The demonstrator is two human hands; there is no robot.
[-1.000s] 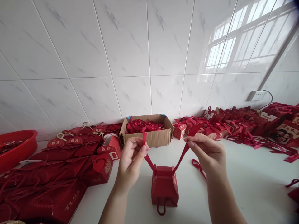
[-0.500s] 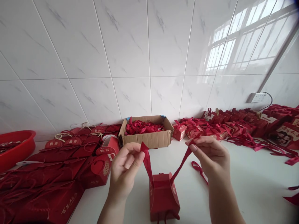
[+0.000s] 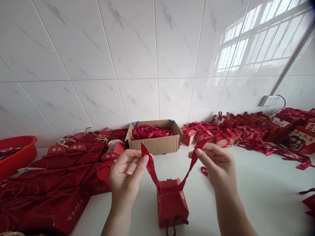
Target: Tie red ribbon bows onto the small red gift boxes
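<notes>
A small red gift box (image 3: pixel 172 208) stands on the white table in front of me, with a cord loop hanging at its near side. A red ribbon (image 3: pixel 153 170) rises from both sides of its top in a V. My left hand (image 3: pixel 126 172) pinches one ribbon end between thumb and forefinger. The other end is pinched by my right hand (image 3: pixel 216 164), up and to the right of the box. Both ends stick out a little above my fingertips. Partly behind my right wrist lies a loose piece of red ribbon (image 3: pixel 204 170).
Behind the gift box, a cardboard box (image 3: pixel 154 145) holds red ribbons. Rows of red boxes (image 3: pixel 56 206) fill the left, beside a red plastic basin (image 3: pixel 31 144). More small ribboned boxes (image 3: pixel 222 140) and loose ribbons (image 3: pixel 278 150) lie at the right, along the tiled wall (image 3: pixel 137 49).
Both hands have shifted slightly left, with the left one moving farther, so the ribbon ends are wider apart. My right hand now covers more of the loose ribbon. Both hands keep their pinch.
</notes>
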